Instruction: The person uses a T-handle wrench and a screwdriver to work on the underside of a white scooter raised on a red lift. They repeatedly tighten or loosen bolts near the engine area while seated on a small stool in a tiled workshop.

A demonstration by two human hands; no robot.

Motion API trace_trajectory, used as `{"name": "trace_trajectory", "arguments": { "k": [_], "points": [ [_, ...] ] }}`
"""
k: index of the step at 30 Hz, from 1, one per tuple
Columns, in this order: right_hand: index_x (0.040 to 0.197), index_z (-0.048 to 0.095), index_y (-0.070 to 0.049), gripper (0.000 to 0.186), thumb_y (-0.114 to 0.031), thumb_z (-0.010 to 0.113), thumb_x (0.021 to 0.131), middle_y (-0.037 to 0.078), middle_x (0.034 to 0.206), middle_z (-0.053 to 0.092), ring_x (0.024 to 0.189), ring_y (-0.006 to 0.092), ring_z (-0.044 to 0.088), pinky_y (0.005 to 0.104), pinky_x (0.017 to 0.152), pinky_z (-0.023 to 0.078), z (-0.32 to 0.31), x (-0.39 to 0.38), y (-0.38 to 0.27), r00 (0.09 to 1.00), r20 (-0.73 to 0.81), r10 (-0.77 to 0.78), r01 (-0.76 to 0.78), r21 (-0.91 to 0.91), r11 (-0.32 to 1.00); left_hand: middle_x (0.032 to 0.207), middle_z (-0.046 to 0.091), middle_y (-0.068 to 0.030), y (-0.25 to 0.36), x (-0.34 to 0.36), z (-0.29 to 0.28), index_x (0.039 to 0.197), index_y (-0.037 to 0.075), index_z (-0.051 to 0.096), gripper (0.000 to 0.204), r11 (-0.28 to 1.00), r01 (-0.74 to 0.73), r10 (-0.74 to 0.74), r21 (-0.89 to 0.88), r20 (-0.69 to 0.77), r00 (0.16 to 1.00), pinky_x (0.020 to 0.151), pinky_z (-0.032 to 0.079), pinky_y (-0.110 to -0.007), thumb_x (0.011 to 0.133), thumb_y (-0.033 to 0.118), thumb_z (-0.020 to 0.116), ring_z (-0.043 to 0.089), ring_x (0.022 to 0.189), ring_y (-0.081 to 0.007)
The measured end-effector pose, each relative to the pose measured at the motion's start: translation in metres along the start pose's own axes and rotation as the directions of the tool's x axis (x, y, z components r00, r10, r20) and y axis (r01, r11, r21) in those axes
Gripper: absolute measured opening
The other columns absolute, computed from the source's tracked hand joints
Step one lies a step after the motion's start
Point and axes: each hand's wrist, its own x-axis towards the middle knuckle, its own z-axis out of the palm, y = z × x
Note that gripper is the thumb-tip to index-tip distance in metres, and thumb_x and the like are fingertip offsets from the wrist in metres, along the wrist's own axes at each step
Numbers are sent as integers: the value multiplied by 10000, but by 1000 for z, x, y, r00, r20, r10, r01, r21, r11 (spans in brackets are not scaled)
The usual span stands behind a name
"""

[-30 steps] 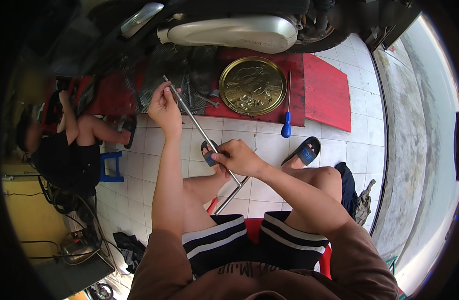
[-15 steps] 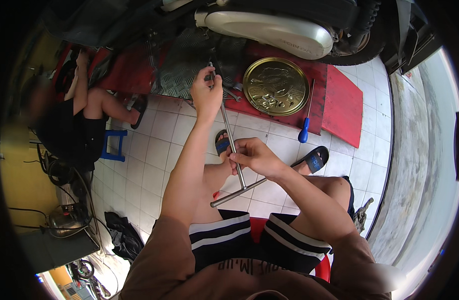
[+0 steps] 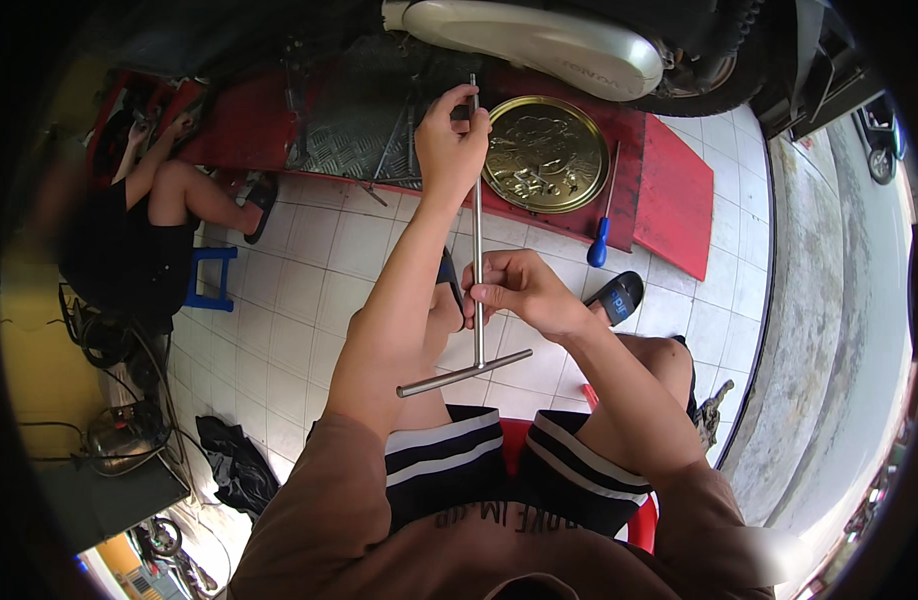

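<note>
A long steel T-handle wrench (image 3: 478,225) stretches away from me, its crossbar nearest my lap. My left hand (image 3: 451,150) is closed round the shaft close to the far end, and the tip sticks out beyond the fingers. Nearer the crossbar, the fingers and thumb of my right hand (image 3: 521,290) pinch the same shaft. Just past my left hand lies a round gold-coloured tray (image 3: 547,155) with a raised pattern. To its right rests a screwdriver (image 3: 599,242) with a blue handle, jutting over the edge of the red platform.
A motorbike (image 3: 539,45) with a silver side cover stands on the red platform (image 3: 669,190) ahead. Loose tools lie on its metal tread plate (image 3: 344,150). At the left another person (image 3: 129,230) sits by a blue stool (image 3: 212,278). Cables and black cloth (image 3: 237,462) lie lower left.
Still in both hands, the wrench has swung so its shaft points almost straight ahead. My left hand has moved right and farther away; my right hand keeps its hold near the crossbar.
</note>
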Motion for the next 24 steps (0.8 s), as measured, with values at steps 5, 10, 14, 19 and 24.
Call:
{"name": "trace_trajectory", "arguments": {
  "k": [5, 10, 14, 19, 24],
  "points": [
    [998, 598, 23, 191, -131, 648, 898, 110, 786, 664, 719, 206, 670, 311, 683, 521, -19, -38, -20, 978, -166, -126, 136, 55, 989, 922, 619, -74, 48, -4, 71, 1323, 76, 494, 425, 954, 138, -59, -266, 286, 956, 509, 450, -231, 908, 95, 584, 660, 675, -124],
    [1013, 582, 18, 178, -135, 613, 928, 90, 763, 641, 700, 190, 647, 308, 703, 516, -49, -71, -20, 912, -340, -231, 235, -30, 971, 579, 568, -39, 90, -4, 136, 1291, 137, 519, 463, 991, -129, 137, -46, 381, 915, 522, 454, -290, 843, 106, 631, 581, 515, -122],
    [1009, 579, 20, 178, -151, 552, 967, 70, 749, 620, 678, 172, 623, 306, 693, 508, -68, -81, -29, 850, -449, -274, 275, -64, 959, 552, 564, -62, 89, 6, 173, 1264, 145, 541, 445, 973, -232, 221, -10, 342, 913, 552, 463, -339, 829, 112, 628, 577, 517, -166],
    [971, 594, 28, 196, -162, 543, 973, 78, 741, 619, 654, 166, 612, 303, 645, 511, -86, -93, -34, 834, -480, -272, 271, -71, 960, 545, 587, -66, 78, 12, 188, 1274, 151, 536, 448, 979, -196, 168, 59, 318, 933, 559, 463, -329, 835, 112, 621, 561, 495, -170],
    [911, 599, 27, 195, -150, 551, 974, 78, 719, 634, 616, 164, 629, 286, 588, 507, -97, -95, -38, 833, -486, -265, 238, -116, 964, 540, 579, -40, 72, 14, 189, 1275, 136, 531, 436, 982, -189, 181, -2, 310, 933, 545, 443, -295, 848, 119, 619, 525, 488, -123]
  ]
}}
